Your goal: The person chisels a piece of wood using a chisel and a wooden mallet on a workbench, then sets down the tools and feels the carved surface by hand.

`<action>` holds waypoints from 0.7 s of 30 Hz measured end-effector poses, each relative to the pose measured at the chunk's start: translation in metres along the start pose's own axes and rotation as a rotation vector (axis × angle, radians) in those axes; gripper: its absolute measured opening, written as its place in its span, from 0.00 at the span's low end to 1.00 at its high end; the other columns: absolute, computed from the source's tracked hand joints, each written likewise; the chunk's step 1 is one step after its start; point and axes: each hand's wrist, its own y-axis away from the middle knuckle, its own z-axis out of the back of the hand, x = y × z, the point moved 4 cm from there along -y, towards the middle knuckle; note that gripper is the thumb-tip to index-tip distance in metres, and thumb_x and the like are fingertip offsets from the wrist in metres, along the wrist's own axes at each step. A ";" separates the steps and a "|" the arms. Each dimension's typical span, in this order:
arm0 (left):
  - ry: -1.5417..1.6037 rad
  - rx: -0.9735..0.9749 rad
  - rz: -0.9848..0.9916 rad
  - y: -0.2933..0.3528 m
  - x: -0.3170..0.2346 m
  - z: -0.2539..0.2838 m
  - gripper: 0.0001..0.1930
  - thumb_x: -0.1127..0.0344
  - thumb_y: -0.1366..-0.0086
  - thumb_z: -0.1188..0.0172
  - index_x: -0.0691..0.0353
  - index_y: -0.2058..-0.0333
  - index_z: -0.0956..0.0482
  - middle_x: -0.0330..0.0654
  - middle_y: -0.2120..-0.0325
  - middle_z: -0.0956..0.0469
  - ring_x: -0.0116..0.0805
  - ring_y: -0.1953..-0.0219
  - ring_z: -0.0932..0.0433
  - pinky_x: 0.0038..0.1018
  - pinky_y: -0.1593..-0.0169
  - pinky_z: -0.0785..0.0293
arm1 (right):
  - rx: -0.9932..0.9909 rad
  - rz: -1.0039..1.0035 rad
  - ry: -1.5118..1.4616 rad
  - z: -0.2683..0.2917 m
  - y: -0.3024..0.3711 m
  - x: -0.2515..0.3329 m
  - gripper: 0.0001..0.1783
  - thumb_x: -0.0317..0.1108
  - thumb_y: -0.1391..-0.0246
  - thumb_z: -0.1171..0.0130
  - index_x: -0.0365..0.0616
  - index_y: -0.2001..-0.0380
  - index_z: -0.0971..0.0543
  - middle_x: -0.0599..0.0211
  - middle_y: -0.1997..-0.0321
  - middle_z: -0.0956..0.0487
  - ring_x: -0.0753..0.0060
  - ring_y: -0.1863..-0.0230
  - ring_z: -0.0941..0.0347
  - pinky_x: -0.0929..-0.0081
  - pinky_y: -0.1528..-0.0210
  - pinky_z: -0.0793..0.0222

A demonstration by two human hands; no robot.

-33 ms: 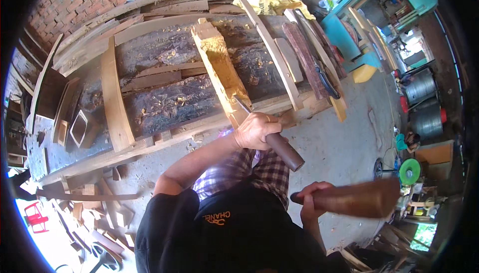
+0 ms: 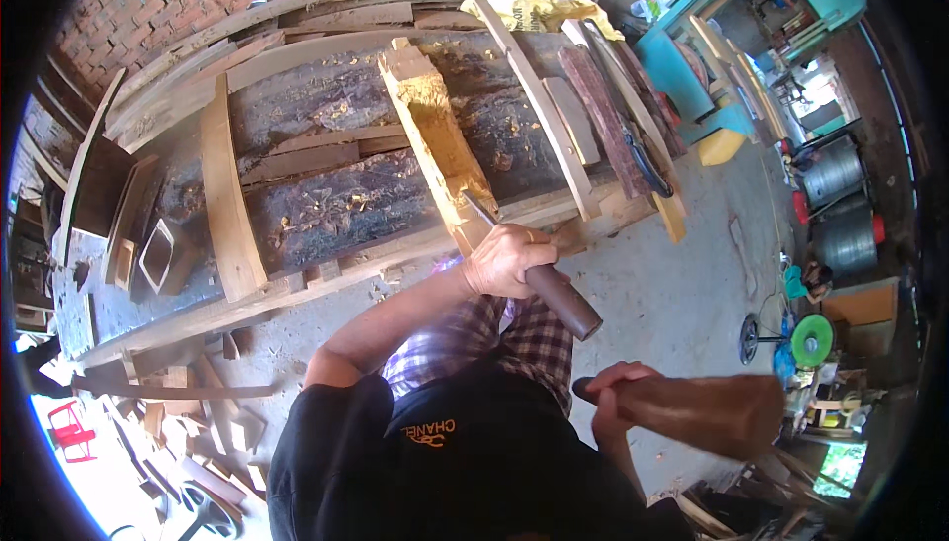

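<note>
My left hand is closed round a chisel with a thick brown handle. The metal blade slants away from me, its tip at the near end of a hollow in a long pale-yellow timber. Rough cut marks line that hollow, and the timber lies across a dark workbench. To the right of my body, my right hand grips the narrow handle of a brown wooden mallet. The mallet's wide head points right, apart from the chisel.
A curved plank crosses the bench at left. Boards and a handsaw lie at right. Beyond stands a turquoise machine. Wood scraps and a green round reel are on the floor.
The mallet in my right hand has swung slightly downward at its head end. My left hand and the chisel look the same.
</note>
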 end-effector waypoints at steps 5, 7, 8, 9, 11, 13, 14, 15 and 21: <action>-0.149 0.012 -0.008 0.013 0.022 0.014 0.14 0.61 0.55 0.31 0.57 0.77 0.28 0.43 0.80 0.27 0.46 0.76 0.24 0.39 0.74 0.29 | -0.001 -0.269 0.262 -0.025 -0.002 -0.030 0.37 0.43 0.62 0.25 0.27 0.54 0.27 0.53 0.65 0.20 0.61 0.62 0.24 0.63 0.56 0.29; -0.191 0.020 0.021 0.016 0.032 0.013 0.14 0.62 0.60 0.31 0.57 0.75 0.26 0.43 0.78 0.26 0.45 0.74 0.23 0.37 0.73 0.28 | -0.157 -0.211 0.241 -0.014 0.005 -0.029 0.39 0.42 0.62 0.25 0.26 0.52 0.29 0.51 0.63 0.21 0.61 0.61 0.24 0.64 0.57 0.28; -0.167 -0.012 -0.035 0.013 0.024 0.011 0.14 0.62 0.59 0.31 0.57 0.76 0.26 0.42 0.79 0.27 0.45 0.75 0.23 0.37 0.73 0.28 | -0.144 -0.152 0.351 -0.003 0.013 -0.045 0.33 0.23 0.58 0.30 0.34 0.50 0.36 0.65 0.70 0.25 0.72 0.73 0.26 0.74 0.69 0.27; -0.143 -0.044 -0.090 0.010 0.016 0.008 0.14 0.62 0.59 0.31 0.57 0.76 0.26 0.42 0.80 0.29 0.45 0.76 0.24 0.36 0.74 0.29 | -0.145 -0.157 0.356 0.012 0.023 -0.058 0.33 0.23 0.58 0.30 0.34 0.50 0.36 0.65 0.70 0.25 0.72 0.73 0.26 0.74 0.69 0.27; -0.124 -0.055 -0.058 0.001 -0.011 0.006 0.14 0.62 0.59 0.30 0.57 0.76 0.27 0.41 0.80 0.29 0.44 0.77 0.25 0.37 0.74 0.30 | -0.107 -0.042 0.172 0.013 0.015 -0.040 0.25 0.19 0.56 0.34 0.37 0.55 0.34 0.65 0.72 0.26 0.74 0.77 0.28 0.76 0.75 0.28; -0.087 -0.048 -0.113 -0.003 -0.023 0.001 0.15 0.62 0.58 0.30 0.57 0.76 0.27 0.41 0.80 0.30 0.45 0.77 0.25 0.38 0.75 0.30 | -0.107 -0.090 0.159 0.014 0.016 -0.027 0.26 0.19 0.57 0.35 0.39 0.54 0.34 0.66 0.73 0.27 0.74 0.78 0.28 0.76 0.74 0.27; -0.086 -0.052 -0.092 -0.003 -0.024 -0.001 0.15 0.63 0.58 0.29 0.58 0.76 0.28 0.41 0.81 0.30 0.45 0.76 0.25 0.38 0.75 0.31 | -0.123 -0.152 0.085 0.009 0.013 -0.016 0.26 0.19 0.58 0.35 0.39 0.55 0.34 0.66 0.73 0.27 0.74 0.78 0.28 0.76 0.74 0.27; -0.088 -0.058 -0.087 -0.003 -0.023 0.000 0.15 0.63 0.58 0.29 0.58 0.76 0.28 0.41 0.81 0.30 0.45 0.76 0.25 0.38 0.75 0.31 | -0.139 -0.214 0.012 0.007 0.011 -0.009 0.27 0.19 0.58 0.35 0.39 0.55 0.34 0.66 0.74 0.27 0.74 0.78 0.29 0.76 0.74 0.27; -0.048 -0.101 0.012 -0.006 -0.010 0.005 0.15 0.62 0.53 0.28 0.58 0.76 0.28 0.40 0.81 0.28 0.46 0.78 0.24 0.37 0.76 0.31 | 0.026 -0.125 0.081 0.018 -0.001 0.013 0.26 0.21 0.59 0.38 0.40 0.56 0.34 0.65 0.73 0.27 0.75 0.76 0.29 0.75 0.72 0.27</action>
